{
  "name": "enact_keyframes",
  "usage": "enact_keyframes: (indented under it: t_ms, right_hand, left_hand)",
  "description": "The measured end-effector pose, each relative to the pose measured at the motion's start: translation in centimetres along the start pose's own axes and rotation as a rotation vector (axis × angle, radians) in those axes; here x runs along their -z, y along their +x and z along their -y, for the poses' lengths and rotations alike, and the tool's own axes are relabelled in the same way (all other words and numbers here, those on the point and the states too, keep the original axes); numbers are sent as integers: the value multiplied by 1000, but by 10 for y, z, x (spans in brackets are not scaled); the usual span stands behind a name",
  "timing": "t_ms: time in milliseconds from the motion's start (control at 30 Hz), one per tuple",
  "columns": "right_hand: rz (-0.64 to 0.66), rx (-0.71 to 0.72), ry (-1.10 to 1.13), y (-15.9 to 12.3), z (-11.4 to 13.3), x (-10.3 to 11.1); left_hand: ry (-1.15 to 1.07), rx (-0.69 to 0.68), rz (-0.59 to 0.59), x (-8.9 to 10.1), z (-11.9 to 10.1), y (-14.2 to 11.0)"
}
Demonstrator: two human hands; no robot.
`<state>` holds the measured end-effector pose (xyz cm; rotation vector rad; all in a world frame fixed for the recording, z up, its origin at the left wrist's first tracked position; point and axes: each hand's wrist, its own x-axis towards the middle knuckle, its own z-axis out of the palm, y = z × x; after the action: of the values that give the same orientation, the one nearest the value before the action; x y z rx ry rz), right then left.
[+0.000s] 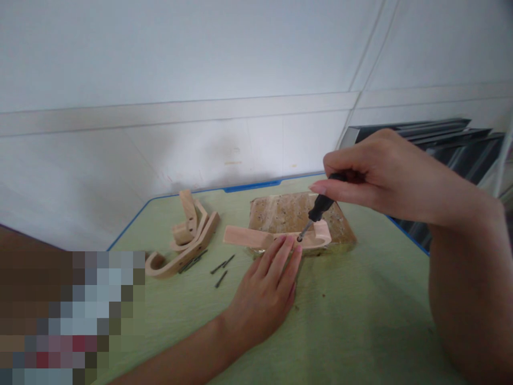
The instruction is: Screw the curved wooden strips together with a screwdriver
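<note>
My right hand [377, 174] is closed around the black handle of a screwdriver [319, 209], whose tip points down at a screw on a curved wooden piece [256, 236]. That piece lies across a brown pitted block [288, 213]. My left hand [266, 291] lies flat with fingers stretched out, its fingertips pressing on the wooden piece right beside the screwdriver tip.
A pile of curved wooden hook pieces [188, 235] lies to the left on the green table mat [340, 321], with several loose dark screws [222, 269] beside it. Dark metal rails [444, 136] lean at the right. A white wall stands close behind.
</note>
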<state>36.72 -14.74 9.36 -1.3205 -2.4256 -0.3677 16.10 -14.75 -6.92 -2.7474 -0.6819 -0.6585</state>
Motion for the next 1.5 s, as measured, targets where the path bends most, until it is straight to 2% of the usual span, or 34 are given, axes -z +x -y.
enact_keyframes:
  t_ms: [300, 633, 867, 1100, 1500]
  right_hand:
    - [-19, 21, -8, 3, 2, 0]
    - [-52, -23, 10, 2, 4, -2]
    - [33, 130, 265, -1, 3, 7]
    - [94, 126, 281, -10, -6, 17]
    - [24, 127, 255, -13, -1, 19]
  left_hand:
    - [-3, 6, 16, 1, 0, 0]
    - [3, 5, 11, 1, 0, 0]
    - [11, 5, 21, 1, 0, 0]
    - [20, -11, 16, 1, 0, 0]
    - [25, -13, 13, -1, 1, -1]
